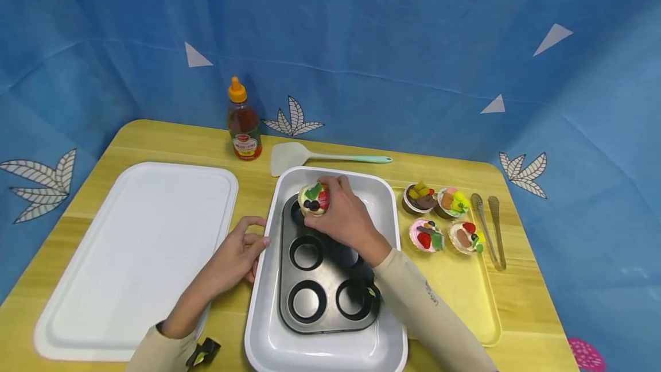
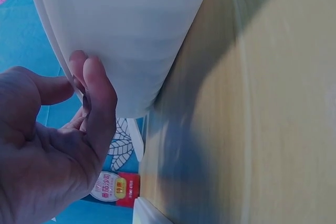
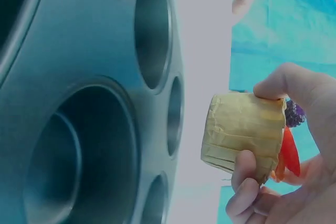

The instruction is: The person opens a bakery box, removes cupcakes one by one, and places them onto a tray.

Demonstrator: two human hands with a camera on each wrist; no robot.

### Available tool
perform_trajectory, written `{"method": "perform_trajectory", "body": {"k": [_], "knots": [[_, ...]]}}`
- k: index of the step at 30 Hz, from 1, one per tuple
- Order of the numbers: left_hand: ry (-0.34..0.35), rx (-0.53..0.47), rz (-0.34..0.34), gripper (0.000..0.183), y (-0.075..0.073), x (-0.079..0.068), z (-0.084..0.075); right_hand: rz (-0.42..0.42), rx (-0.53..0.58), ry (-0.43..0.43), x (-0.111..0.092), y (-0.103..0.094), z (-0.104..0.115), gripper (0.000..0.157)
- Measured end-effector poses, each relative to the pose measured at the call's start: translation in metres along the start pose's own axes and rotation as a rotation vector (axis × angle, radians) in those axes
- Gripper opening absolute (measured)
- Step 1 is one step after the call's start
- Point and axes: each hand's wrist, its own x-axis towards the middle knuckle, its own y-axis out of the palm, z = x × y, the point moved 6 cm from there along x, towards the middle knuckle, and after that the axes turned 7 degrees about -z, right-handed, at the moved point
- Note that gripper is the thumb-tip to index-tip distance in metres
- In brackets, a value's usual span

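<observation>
My right hand (image 1: 347,214) grips a cupcake (image 1: 312,200) between thumb and fingers over the far left cup of a dark muffin pan (image 1: 330,277). The right wrist view shows its gold paper wrapper (image 3: 239,129) clear of the pan, tipped sideways in that view, with red and dark fruit on top. The pan lies inside a deep white tray (image 1: 325,352); its cups in view hold nothing, and my right arm covers part of it. On the tray's left side, my left hand (image 1: 232,260) pinches the rim, thumb on one side and fingers on the other.
A yellow tray (image 1: 459,297) at right holds several decorated cupcakes (image 1: 426,235), with metal tongs (image 1: 480,217) beside them. Behind the deep tray lie a spatula (image 1: 289,157) and an upright sauce bottle (image 1: 244,125). A flat white tray (image 1: 139,251) occupies the left.
</observation>
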Motion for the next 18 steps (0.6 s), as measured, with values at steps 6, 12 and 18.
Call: {"method": "perform_trajectory", "body": {"k": [6, 12, 18], "knots": [[0.003, 0.001, 0.004, 0.041, 0.001, 0.0, 0.0, -0.005, 0.008, 0.013, -0.005, -0.012, 0.004, 0.074], [0.003, 0.006, 0.0, 0.041, 0.001, 0.0, 0.001, -0.002, 0.017, 0.025, -0.016, -0.032, 0.006, 0.074], [0.006, 0.013, 0.002, 0.042, 0.001, -0.001, 0.0, -0.023, 0.026, 0.022, -0.025, -0.058, 0.0, 0.074]]}}
